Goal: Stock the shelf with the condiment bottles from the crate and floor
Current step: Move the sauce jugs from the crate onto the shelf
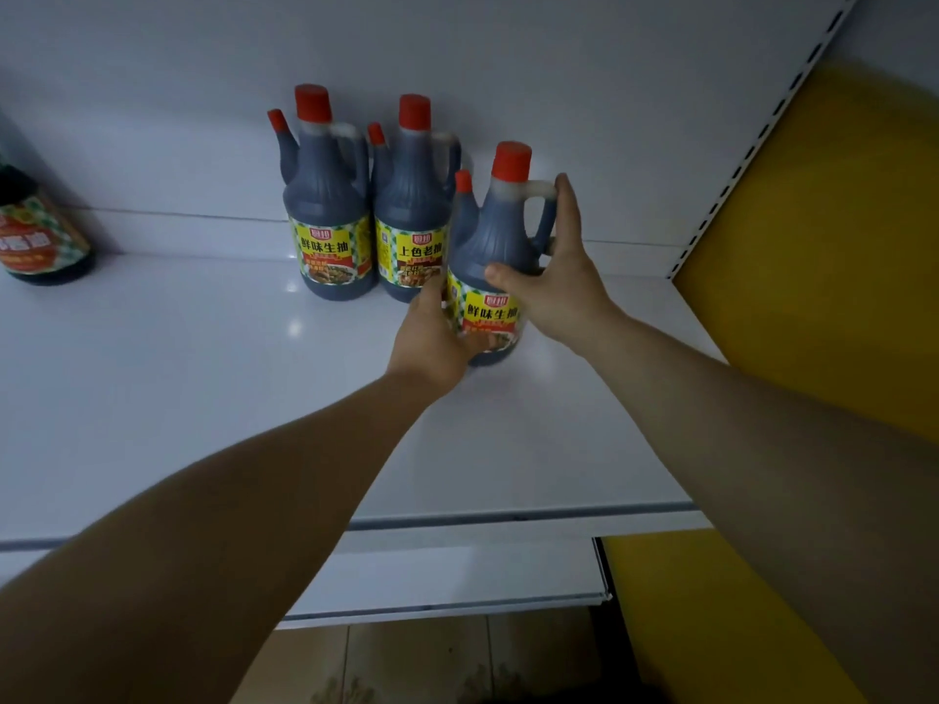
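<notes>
Standing upright on the white shelf [203, 398], the dark red-capped plastic sauce bottle [500, 236] bears a yellow label. The left hand [437, 337] wraps its base; the right hand [554, 282] spreads loosely, apparently closing round the handle.

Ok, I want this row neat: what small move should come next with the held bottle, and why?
Probably slide the held bottle back toward the rear wall, level with the two bottles already there. Both hands, left and right, grip it, and it stands forward and right of that pair, with bare shelf behind it.
</notes>
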